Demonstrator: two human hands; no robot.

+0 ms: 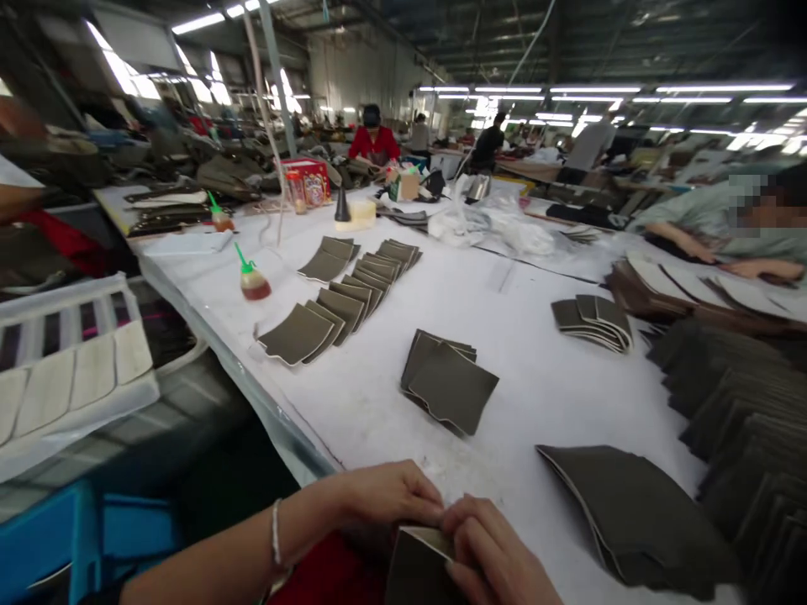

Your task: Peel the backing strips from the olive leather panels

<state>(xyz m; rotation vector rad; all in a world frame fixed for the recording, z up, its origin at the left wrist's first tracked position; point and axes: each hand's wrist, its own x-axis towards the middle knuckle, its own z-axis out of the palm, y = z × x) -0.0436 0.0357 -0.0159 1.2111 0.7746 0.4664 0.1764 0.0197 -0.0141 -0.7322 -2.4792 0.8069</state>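
At the near edge of the table, both of my hands are closed on a dark olive leather-like panel (413, 571) with a pale underside. My left hand (400, 493) grips its upper edge, fingers curled. My right hand (488, 542) pinches the same edge from the right, and the two hands' fingertips nearly meet. The panel's lower part runs out of view. Just beyond the hands lies a small stack of similar panels (450, 382). To the right rests a stack of larger dark panels (636, 512).
A fanned row of panels (340, 307) lies left of centre, beside a green-tipped glue bottle (254, 281). Curved pieces (593, 323) and dense dark stacks (744, 420) stand on the right. A co-worker's arms (687, 244) rest across the table. A blue stool (81, 538) is at lower left.
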